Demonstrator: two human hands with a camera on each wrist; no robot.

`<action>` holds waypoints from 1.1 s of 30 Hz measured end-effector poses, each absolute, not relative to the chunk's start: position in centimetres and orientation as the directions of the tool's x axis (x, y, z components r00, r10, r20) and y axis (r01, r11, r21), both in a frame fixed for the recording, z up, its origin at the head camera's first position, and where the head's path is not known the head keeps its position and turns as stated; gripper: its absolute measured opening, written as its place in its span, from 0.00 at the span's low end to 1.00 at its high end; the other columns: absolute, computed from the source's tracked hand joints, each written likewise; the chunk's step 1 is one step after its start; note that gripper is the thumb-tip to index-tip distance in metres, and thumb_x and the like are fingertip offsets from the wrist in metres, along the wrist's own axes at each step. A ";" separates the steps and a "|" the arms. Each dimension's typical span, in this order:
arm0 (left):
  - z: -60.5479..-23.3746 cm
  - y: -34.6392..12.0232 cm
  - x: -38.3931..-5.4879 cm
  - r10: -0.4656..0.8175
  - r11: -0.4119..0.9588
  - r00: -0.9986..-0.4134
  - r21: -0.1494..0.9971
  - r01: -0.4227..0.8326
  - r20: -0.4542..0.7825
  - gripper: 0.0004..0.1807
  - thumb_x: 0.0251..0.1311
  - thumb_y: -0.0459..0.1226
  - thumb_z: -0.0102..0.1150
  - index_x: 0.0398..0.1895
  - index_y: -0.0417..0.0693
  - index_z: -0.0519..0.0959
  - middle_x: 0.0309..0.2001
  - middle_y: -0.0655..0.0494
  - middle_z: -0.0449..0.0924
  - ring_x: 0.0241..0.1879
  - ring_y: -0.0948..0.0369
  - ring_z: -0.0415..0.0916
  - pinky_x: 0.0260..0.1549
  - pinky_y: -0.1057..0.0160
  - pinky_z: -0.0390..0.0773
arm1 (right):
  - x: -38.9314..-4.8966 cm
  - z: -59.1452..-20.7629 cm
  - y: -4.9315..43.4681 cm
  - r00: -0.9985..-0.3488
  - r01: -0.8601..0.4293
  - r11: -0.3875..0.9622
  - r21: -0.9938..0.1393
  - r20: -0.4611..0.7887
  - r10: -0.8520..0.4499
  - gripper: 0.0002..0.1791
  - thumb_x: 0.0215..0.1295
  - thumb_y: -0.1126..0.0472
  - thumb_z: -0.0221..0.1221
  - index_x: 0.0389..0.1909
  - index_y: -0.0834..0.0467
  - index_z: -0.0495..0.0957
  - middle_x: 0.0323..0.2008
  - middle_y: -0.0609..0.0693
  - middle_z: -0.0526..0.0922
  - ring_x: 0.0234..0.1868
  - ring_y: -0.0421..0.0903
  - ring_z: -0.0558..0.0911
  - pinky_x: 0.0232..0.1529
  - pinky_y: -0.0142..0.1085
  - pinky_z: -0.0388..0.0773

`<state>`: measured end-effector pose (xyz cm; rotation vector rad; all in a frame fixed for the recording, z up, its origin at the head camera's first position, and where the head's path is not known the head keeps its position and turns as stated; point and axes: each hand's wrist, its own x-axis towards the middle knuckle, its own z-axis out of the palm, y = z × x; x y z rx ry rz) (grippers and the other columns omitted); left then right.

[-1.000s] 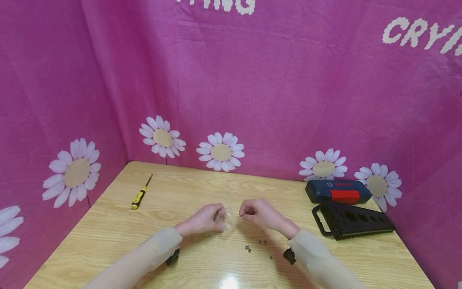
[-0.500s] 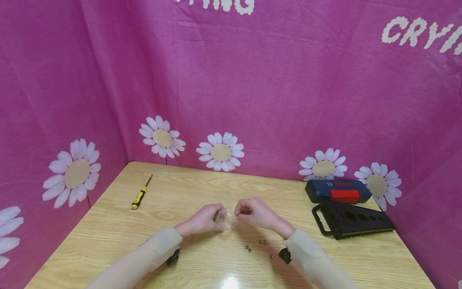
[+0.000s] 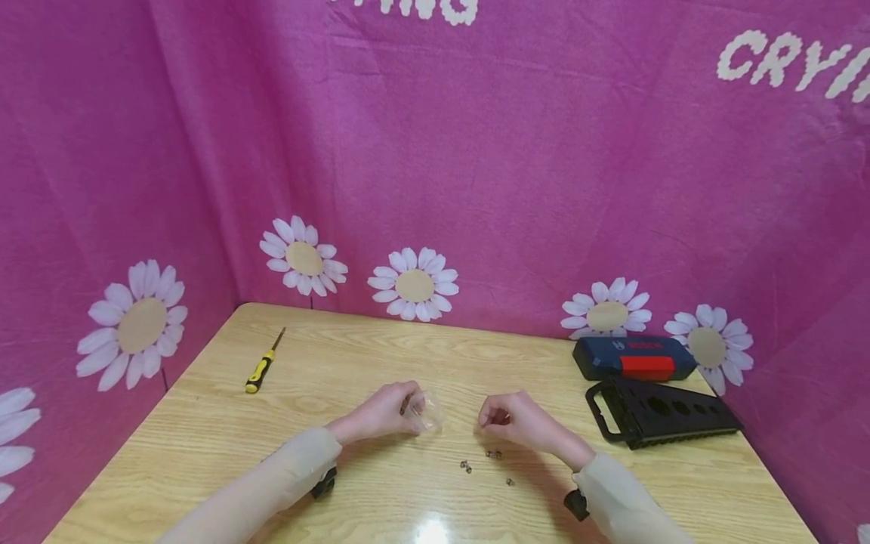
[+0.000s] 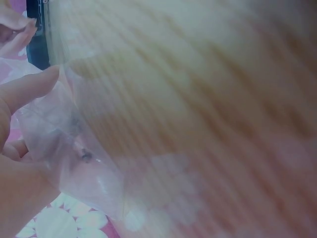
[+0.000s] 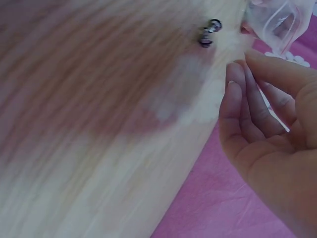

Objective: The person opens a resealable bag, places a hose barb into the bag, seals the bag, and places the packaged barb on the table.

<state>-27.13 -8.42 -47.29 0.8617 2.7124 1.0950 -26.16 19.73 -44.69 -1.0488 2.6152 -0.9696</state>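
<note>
My left hand holds a small clear plastic bag over the middle of the table. In the left wrist view, a small metal screw shows through the film of the bag. My right hand hovers to the right of the bag, its fingers loosely curled and nothing visible between thumb and fingertips in the right wrist view. Several small screws lie on the wood in front of the hands: one group, another group and a single screw.
A yellow and black screwdriver lies at the back left of the wooden table. At the right are a dark blue Bosch case with a red latch and a black holder with holes. A pink curtain stands behind.
My right hand first moved left to the bag's mouth with something tiny at its fingertips, then drew back right without it. My left hand stays in place with the bag.
</note>
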 end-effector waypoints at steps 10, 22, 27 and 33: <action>-47.5 -8.5 -27.2 0.531 0.587 -0.839 0.663 0.464 0.118 0.18 0.46 0.32 0.76 0.35 0.44 0.74 0.35 0.54 0.81 0.35 0.66 0.72 0.36 0.69 0.74 | -25.4 -45.3 20.8 -0.689 -0.562 0.511 -0.650 0.025 -0.725 0.03 0.58 0.66 0.68 0.32 0.60 0.84 0.29 0.51 0.87 0.30 0.31 0.80 0.34 0.26 0.79; -47.0 -8.5 -27.0 0.524 0.588 -0.843 0.666 0.459 0.119 0.18 0.46 0.32 0.76 0.34 0.45 0.74 0.34 0.56 0.79 0.33 0.66 0.70 0.35 0.69 0.73 | -25.5 -45.4 20.6 -0.659 -0.620 0.519 -0.588 0.032 -0.751 0.04 0.59 0.69 0.66 0.29 0.58 0.82 0.28 0.48 0.85 0.29 0.28 0.74 0.33 0.24 0.75; -46.8 -8.6 -27.0 0.542 0.554 -0.829 0.685 0.473 0.135 0.18 0.45 0.31 0.75 0.34 0.42 0.74 0.33 0.54 0.79 0.33 0.66 0.69 0.34 0.70 0.72 | -25.5 -45.4 20.4 -0.659 -0.633 0.530 -0.565 0.034 -0.751 0.04 0.58 0.68 0.66 0.29 0.57 0.82 0.28 0.48 0.85 0.30 0.28 0.75 0.33 0.24 0.76; -46.9 -8.7 -27.0 0.549 0.553 -0.827 0.689 0.468 0.122 0.18 0.47 0.31 0.75 0.35 0.42 0.74 0.34 0.54 0.79 0.33 0.66 0.69 0.35 0.70 0.72 | -25.6 -45.5 20.3 -0.658 -0.627 0.533 -0.568 0.020 -0.752 0.03 0.58 0.68 0.67 0.31 0.58 0.82 0.29 0.49 0.85 0.31 0.30 0.76 0.34 0.25 0.76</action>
